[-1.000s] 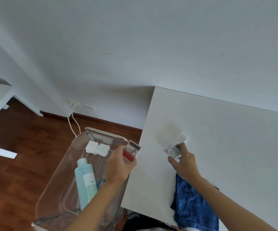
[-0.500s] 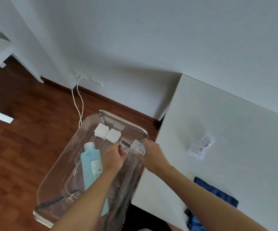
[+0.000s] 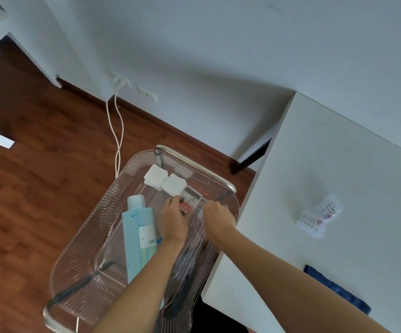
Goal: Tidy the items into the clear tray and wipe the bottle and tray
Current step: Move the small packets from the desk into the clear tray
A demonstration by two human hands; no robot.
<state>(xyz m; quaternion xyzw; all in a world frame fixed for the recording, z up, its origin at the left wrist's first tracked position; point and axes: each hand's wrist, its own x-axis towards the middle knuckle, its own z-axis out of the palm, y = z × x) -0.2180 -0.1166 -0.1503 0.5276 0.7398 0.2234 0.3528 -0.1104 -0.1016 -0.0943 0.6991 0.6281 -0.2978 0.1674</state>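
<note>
A clear ribbed tray (image 3: 86,239) with metal handles sits left of the white table. Inside lie a light blue bottle (image 3: 135,227) and two white pads (image 3: 164,180). My left hand (image 3: 174,219) holds a small clear case with a red base (image 3: 190,199) low inside the tray, next to the pads. My right hand (image 3: 216,216) pinches the case's right end near the tray's right wall. Two small clear packets (image 3: 319,216) lie on the table. A blue cloth (image 3: 336,288) lies near the table's front edge, partly hidden by my right forearm.
The white table (image 3: 339,164) fills the right side, its left edge touching the tray. Wooden floor lies to the left, with a white cable (image 3: 117,131) running from a wall socket (image 3: 122,81) down behind the tray. A white wall is behind.
My right hand left the packets on the table and came over to the tray. Both hands lowered the clear case into the tray beside the pads. The view shifted left.
</note>
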